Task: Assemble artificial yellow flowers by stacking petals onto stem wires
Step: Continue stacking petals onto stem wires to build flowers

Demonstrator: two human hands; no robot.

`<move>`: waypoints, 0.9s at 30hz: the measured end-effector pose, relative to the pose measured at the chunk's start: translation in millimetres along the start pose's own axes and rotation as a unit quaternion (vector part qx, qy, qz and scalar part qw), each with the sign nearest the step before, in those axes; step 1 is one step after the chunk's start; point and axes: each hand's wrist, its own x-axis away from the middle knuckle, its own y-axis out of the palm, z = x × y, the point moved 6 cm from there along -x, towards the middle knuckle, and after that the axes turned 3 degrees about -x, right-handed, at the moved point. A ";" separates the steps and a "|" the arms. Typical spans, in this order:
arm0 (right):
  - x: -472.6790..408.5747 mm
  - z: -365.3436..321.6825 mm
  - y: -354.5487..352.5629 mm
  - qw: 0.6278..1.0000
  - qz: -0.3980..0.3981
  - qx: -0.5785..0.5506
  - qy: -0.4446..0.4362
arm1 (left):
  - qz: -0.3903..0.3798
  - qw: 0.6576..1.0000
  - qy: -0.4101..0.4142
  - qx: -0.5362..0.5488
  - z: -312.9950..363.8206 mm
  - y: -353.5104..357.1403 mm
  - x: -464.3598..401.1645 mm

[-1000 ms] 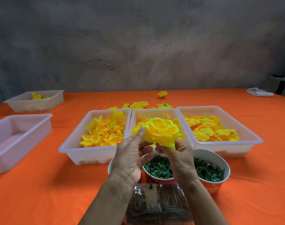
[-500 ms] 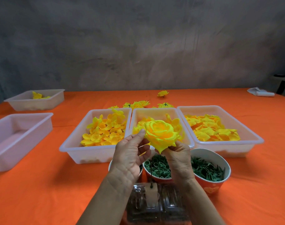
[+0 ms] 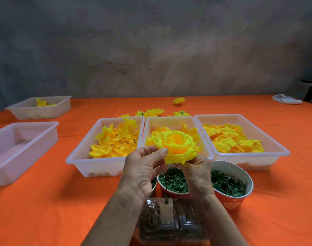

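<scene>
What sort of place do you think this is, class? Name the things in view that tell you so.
Probably a small craft or piecework bench for making artificial flowers. Three plastic trays hold sorted yellow petals, cups hold green parts, and finished flowers lie on the orange-covered table before a bare wall.

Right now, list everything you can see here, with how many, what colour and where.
Flower: one, yellow, held in both hands.
Petal trays: three, white, mid-table, holding yellow petals.
Side trays: two, white, far left.
Finished flowers: several, yellow, behind the trays.
Cups: at least three, red, holding green parts, near the hands.
Clear container: one, bottom centre.
Tablecloth: one, orange.
White bundle: one, far right.
Left hand: pinches the flower.
Right hand: holds the flower from below.
</scene>
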 end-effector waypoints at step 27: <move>0.8 -7.3 -3.0 0.996 -0.004 0.050 -0.071 | 0.022 0.994 0.087 -0.067 3.2 -6.5 -0.7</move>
